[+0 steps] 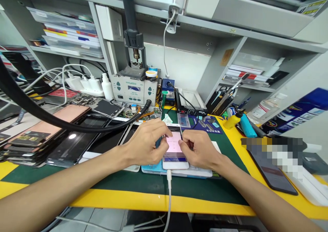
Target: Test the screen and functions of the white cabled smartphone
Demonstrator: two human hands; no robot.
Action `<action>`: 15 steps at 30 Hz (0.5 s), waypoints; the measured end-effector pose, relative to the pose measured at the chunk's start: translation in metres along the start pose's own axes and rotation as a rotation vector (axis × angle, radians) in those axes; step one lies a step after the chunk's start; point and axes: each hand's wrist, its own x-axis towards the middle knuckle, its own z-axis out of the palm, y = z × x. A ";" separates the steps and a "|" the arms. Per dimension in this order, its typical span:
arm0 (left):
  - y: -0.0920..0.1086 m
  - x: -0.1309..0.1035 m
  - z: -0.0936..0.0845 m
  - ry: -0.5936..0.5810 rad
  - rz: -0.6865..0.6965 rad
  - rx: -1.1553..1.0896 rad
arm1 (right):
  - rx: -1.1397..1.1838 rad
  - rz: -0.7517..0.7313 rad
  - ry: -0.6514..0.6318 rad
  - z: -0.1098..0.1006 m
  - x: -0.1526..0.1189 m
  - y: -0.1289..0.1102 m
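Note:
A white phone (175, 164) with a lit pinkish screen lies in the middle of the bench, on top of a light blue and white item (151, 169). From its lower edge a white cable (169, 187) runs down over the bench's front. My left hand (147, 141) is at the phone's left side, thumb and forefinger curved and apart over the screen, with nothing between them. At the right edge my right hand (198, 148) has its fingers curled in and its thumb against the phone; whether it grips the phone is hard to tell.
Stacked phones and panels (46, 126) fill the left side, under a thick black hose (77, 126). Behind stands a grey soldering station (134, 90). Bottles (232, 121) and a dark phone (273, 170) are at the right.

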 end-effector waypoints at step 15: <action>-0.014 0.003 -0.002 -0.112 -0.472 0.011 | 0.023 0.100 -0.058 -0.004 0.002 -0.002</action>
